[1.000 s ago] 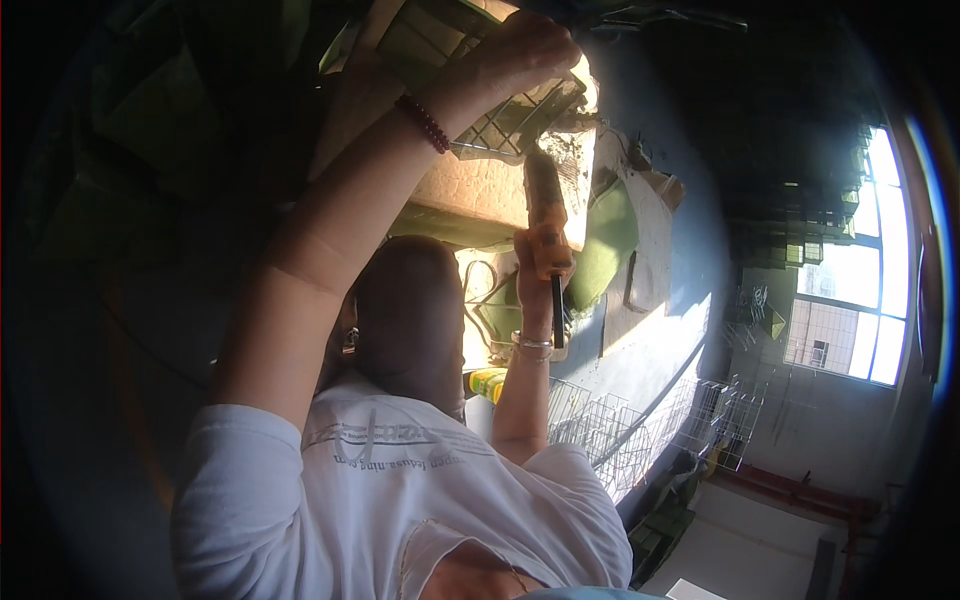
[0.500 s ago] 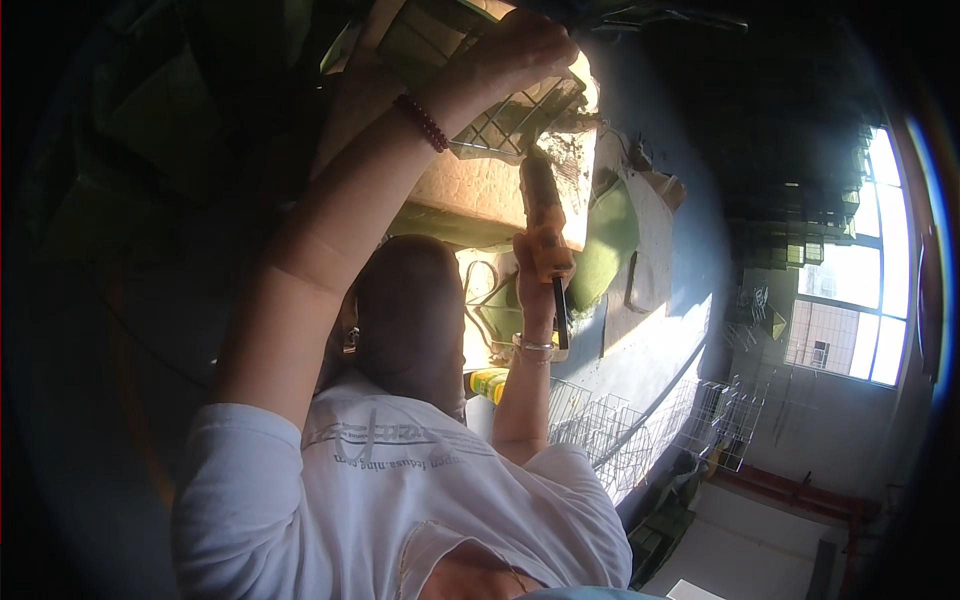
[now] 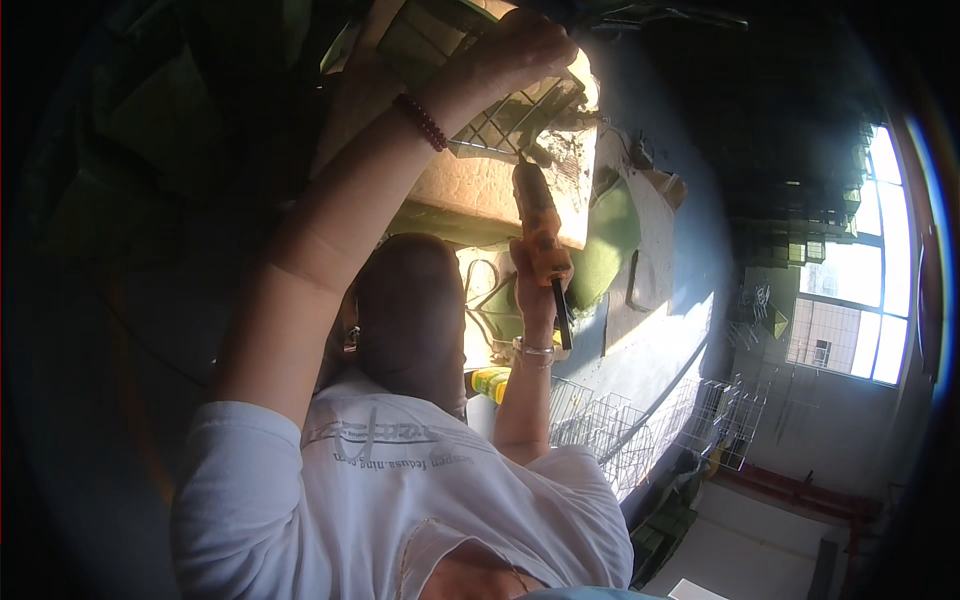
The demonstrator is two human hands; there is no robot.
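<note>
Right hand (image 3: 533, 292) wrapped round orange glue gun (image 3: 540, 225), front end ahead of grip, near wire grid (image 3: 500, 127), black stick (image 3: 562, 320) behind grip, left hand (image 3: 528, 48) curled over grid, cannot tell if holding.

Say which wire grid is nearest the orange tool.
The wire grid over the pale block, by the left hand; the orange tool points at its lower edge. The other grids show right of the right forearm.
</note>
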